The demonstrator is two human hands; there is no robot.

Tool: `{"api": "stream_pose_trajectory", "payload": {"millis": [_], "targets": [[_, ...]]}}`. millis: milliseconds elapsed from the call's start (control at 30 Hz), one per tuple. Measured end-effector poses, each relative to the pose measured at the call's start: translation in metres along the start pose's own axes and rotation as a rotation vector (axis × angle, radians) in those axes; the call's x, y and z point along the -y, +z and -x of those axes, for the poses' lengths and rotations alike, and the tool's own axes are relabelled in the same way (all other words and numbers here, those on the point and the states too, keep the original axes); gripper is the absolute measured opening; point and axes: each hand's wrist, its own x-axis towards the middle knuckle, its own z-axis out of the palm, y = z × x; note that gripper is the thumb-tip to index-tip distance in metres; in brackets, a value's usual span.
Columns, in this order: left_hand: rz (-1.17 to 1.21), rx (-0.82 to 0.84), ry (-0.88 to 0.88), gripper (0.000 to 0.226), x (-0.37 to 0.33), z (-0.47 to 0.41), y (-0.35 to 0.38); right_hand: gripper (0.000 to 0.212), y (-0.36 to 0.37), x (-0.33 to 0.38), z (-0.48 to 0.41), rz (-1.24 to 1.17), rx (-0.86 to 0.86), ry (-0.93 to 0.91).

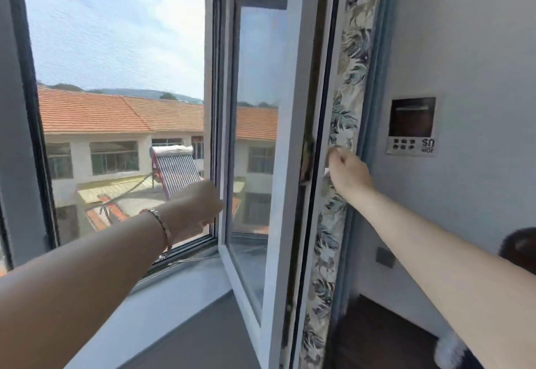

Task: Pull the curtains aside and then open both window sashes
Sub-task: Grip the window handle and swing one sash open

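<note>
Sash point(261, 142) swung inward, edge-on beside the bunched curtain point(345, 107) at right. Right hand point(346, 170) pinches closed on the sash's white handle point(327, 165). Left hand point(197, 206) reaches to the frame point(216, 107); grip hidden, cannot tell.

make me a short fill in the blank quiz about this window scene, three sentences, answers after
1. The bracelet is worn on the ____ wrist.
2. The right hand is closed on the edge of the open window ____.
3. The roofs across the way are ____ in colour.

Answers: left; sash; orange
</note>
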Motion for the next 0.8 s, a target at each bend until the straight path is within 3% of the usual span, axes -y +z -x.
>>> {"api": "stream_pose_trajectory", "payload": {"millis": [100,167,233,367,800], "targets": [[0.017,-0.025,0.027,0.031,-0.014,-0.011,0.006,0.065,0.002,0.009,0.013,-0.100,-0.172,-0.147],[0.014,-0.034,0.038,0.031,-0.024,-0.016,0.011,0.091,0.011,0.018,0.015,0.052,-0.126,-0.216],[0.022,-0.008,0.060,0.030,-0.036,-0.021,0.017,0.109,0.016,0.017,0.010,0.280,-0.067,-0.136],[-0.006,0.011,0.116,0.027,-0.062,-0.031,0.026,0.115,0.005,-0.003,-0.004,0.435,-0.065,-0.157],[-0.099,0.003,0.198,0.026,-0.107,-0.057,0.035,0.119,-0.033,-0.063,-0.050,0.126,-0.111,-0.063]]}}
